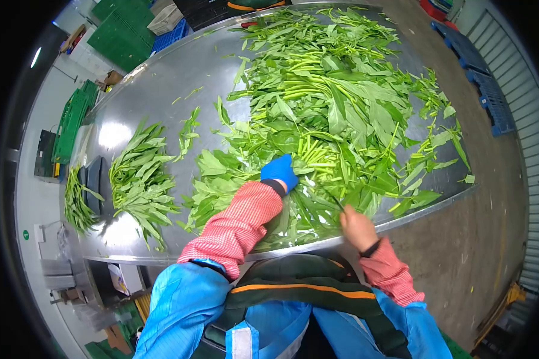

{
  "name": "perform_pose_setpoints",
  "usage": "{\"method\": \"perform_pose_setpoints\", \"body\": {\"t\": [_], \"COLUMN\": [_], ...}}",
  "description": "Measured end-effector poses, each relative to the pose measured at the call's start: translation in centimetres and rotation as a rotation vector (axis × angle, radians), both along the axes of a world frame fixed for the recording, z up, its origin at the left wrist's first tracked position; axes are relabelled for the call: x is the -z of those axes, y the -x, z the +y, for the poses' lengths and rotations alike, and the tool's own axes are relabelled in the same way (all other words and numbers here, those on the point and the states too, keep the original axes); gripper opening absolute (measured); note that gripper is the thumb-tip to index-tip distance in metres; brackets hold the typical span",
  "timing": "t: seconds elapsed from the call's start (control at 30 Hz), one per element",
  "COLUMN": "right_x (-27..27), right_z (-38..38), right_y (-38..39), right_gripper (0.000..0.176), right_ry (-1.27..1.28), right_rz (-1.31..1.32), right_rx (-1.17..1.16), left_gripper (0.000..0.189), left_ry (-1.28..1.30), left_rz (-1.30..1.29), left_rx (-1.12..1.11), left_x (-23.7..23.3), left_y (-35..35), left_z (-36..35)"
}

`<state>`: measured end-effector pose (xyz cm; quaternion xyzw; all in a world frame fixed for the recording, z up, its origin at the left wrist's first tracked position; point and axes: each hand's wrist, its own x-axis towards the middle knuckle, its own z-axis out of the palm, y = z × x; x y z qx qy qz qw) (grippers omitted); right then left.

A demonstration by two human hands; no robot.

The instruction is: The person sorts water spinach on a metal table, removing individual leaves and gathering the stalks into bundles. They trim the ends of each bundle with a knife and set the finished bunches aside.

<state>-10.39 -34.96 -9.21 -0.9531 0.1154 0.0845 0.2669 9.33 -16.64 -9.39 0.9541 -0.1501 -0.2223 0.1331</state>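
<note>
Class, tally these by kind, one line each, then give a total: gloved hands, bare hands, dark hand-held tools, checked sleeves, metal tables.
Gloved hand: 1
Bare hand: 1
Dark tool: 1
Checked sleeves, left and right: 2
Metal table: 1
Total: 6

No lettering or numbers can be read. A small round green sign marks the pale wall.
</note>
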Motion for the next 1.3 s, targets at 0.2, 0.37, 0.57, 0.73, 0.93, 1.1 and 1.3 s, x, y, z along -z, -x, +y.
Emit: {"method": "perform_pose_setpoints", "body": {"t": [0.2, 0.37, 0.57, 0.73, 0.93, 1.1, 1.3], "right_x": [-8.1, -13.9, -14.1, -9.0, -4.1, -4.1, -3.0], "right_z": [-3.6, 0.0, 8.3, 14.0, 14.1, 15.1, 16.2], "right_y": [-1.6, -8.7, -16.6, -17.7, -15.9, -15.0, -14.6], "right_gripper": [0.056, 0.093, 0.108, 0.063, 0.052, 0.061, 0.054], "right_ry": [0.24, -0.148, -0.456, -1.315, -1.805, -1.937, -1.941], "right_rz": [-0.222, -0.441, -0.417, -0.199, 0.072, 0.055, 0.104], "right_rx": [-0.059, -0.239, -0.467, -0.501, -0.246, -0.131, -0.122], "left_gripper": [0.037, 0.061, 0.056, 0.033, 0.071, 0.092, 0.075], "left_ry": [0.613, 1.532, 1.682, 1.644, 1.128, 1.062, 1.171], "left_rz": [0.123, 0.472, 0.446, 0.391, 0.212, 0.382, 0.131], "left_rx": [0.001, -0.121, -0.252, -0.558, -0.002, -0.126, -0.335], "left_x": [-9.1, -18.0, -19.7, -19.2, -14.0, -7.5, -3.4], "left_y": [-4.1, -5.1, -2.5, -2.2, -2.2, 4.1, 7.2], "left_z": [7.0, 11.6, 11.3, 9.3, 13.8, 15.2, 12.7]}}
